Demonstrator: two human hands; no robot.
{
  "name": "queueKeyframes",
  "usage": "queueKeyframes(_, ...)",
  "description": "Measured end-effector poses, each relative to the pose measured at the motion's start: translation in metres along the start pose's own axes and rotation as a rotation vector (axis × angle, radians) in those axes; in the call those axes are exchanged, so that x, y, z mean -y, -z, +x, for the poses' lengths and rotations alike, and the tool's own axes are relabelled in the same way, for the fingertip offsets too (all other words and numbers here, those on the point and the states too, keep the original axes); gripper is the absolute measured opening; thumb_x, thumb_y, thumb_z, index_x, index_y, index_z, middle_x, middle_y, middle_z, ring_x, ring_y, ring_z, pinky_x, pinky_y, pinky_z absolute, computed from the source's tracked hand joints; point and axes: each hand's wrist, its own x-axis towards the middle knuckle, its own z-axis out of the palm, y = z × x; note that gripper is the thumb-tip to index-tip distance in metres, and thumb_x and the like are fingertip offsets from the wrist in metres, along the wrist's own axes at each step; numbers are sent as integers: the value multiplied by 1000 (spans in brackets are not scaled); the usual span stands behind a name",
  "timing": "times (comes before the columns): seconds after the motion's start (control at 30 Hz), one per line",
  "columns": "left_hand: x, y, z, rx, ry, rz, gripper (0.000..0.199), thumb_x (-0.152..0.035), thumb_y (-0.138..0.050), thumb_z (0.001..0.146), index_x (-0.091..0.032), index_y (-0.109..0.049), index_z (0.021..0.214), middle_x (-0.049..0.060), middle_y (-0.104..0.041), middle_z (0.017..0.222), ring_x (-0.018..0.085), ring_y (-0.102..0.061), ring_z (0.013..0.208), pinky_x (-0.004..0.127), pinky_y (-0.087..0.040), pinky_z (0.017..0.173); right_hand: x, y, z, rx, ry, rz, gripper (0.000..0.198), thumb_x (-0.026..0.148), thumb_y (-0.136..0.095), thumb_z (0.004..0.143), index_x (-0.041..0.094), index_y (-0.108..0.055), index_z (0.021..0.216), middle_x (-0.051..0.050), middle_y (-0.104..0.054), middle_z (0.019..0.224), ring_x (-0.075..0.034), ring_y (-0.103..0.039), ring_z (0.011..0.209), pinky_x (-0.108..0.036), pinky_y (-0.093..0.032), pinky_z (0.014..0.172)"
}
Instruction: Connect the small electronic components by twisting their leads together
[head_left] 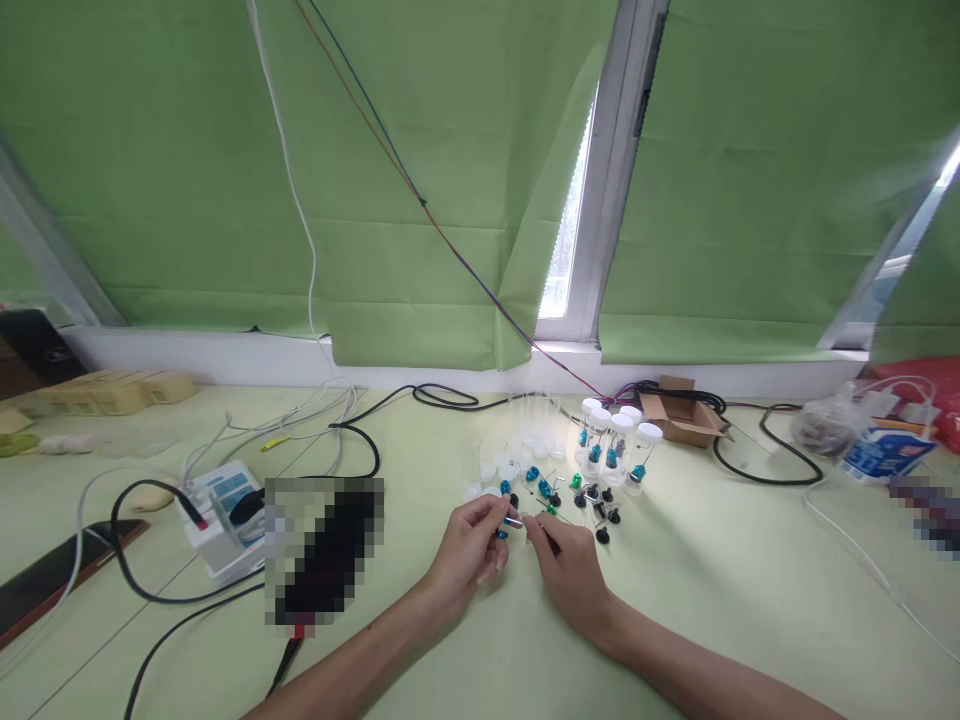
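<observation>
Slender shiny piece (514,521) sits at the fingertips of the left hand (474,542), above the near middle of the table (697,600). The left thumb and forefinger are pinched together on it, while the other fingers curl loosely below. The right hand (570,565) is just beside its right end, fingers folded in and thumb close to the forefinger; something dark shows under them, but I cannot tell what they grip or how tightly they close.

Just beyond the hands lie blue pieces (532,474), green pieces (576,481) and, to the right, black pieces (603,536). Farther right stand clear vials (636,470) with white caps (649,432), blue parts showing inside; clear tubes (541,425) stand on the far side.

An open cardboard box (686,425) rests at the far edge near coiled black cable. On the left are a white power unit (225,530), a blurred dark object (330,550) and, farther off, pale yellow blocks (112,390). On the far right, a blue-and-white pack (889,450) lies beside a clear plastic bag (825,425). Green blinds (420,270) cover most of the windows behind, daylight showing through a gap.
</observation>
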Motion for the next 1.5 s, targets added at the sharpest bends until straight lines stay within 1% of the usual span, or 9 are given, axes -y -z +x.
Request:
queueKeyframes(0.07,1,0,0,20,-9,-45,32,-46,-65,81,-14,-62,83,3,-65,76,2,-43,36,16,-22,33,0,0,0,-17,3,-6,40,34,-42,98,18,-44,61,6,-36,52,-9,-27,48,-22,-25,48)
queueKeyframes(0.17,4,0,2,42,-20,-80,31,-44,-65,82,-13,-63,88,7,-67,82,5,-52,44,18,-34,39,-1,0,0,-38,-10,-18,41,34,-42,98,18,-44,60,6,-36,50,-9,-26,48,-22,-24,47)
queueKeyframes(0.3,7,1,4,54,-36,-69,32,-43,-64,84,-12,-64,92,10,-68,87,8,-56,50,20,-39,45,-1,1,0,-46,-12,-46,41,33,-42,98,18,-45,60,6,-37,49,-9,-27,47,-22,-24,47)
queueKeyframes(0.6,5,2,4,28,-81,23,34,-45,-65,83,-11,-67,89,11,-70,90,8,-55,52,21,-41,48,-2,3,1,-64,83,-159,43,32,-39,100,18,-49,60,5,-41,48,-8,-32,44,-23,-24,48)
queueKeyframes(0.73,4,1,5,26,-118,61,33,-45,-67,81,-12,-66,86,10,-70,87,9,-57,52,22,-43,49,-3,7,5,-61,197,-225,44,30,-38,102,17,-51,61,4,-46,48,-8,-38,41,-23,-24,48)
queueKeyframes(0.93,4,1,7,8,-164,131,35,-47,-69,77,-12,-64,77,6,-66,75,10,-56,47,23,-42,44,-3,12,9,-37,361,-319,43,24,-39,102,17,-50,62,3,-49,48,-8,-42,42,-25,-25,49)
queueKeyframes(1.17,3,0,4,-10,-105,123,37,-50,-71,73,-14,-61,74,2,-63,71,9,-54,42,21,-39,39,-4,16,14,-38,490,-422,42,22,-41,102,18,-49,61,4,-47,48,-9,-39,42,-26,-23,49)
queueKeyframes(1.4,2,1,3,18,-29,103,36,-48,-71,74,-13,-62,76,2,-61,70,7,-52,40,19,-34,36,-5,19,17,5,543,-460,41,23,-41,102,17,-50,62,4,-46,49,-10,-37,43,-26,-23,50)
queueKeyframes(1.5,4,2,4,32,-29,98,36,-47,-71,75,-12,-63,76,3,-61,71,7,-52,40,19,-33,36,-6,19,16,32,516,-438,41,23,-39,102,17,-50,63,3,-47,49,-9,-37,43,-25,-23,49)
